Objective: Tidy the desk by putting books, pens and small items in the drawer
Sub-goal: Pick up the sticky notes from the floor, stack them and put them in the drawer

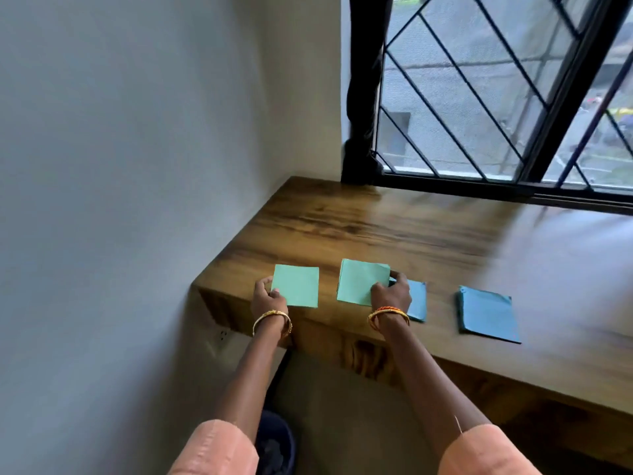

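Observation:
Several square paper pads lie along the front of the wooden desk (pixel 394 228). My left hand (pixel 267 298) pinches the left edge of a light green pad (pixel 298 286) near the desk's left corner. My right hand (pixel 392 294) grips a second light green pad (pixel 359 281) at its right lower corner, lifting it slightly. That pad partly overlaps a blue pad (pixel 418 301) just to its right, which my hand partly hides. Another blue pad (pixel 488 315) lies flat farther right, apart from both hands. No drawer is in view.
A grey wall stands close on the left, meeting the desk's left end. A black-framed barred window (pixel 479 97) runs along the desk's far edge. A dark bin (pixel 277 443) sits on the floor below the desk's left corner.

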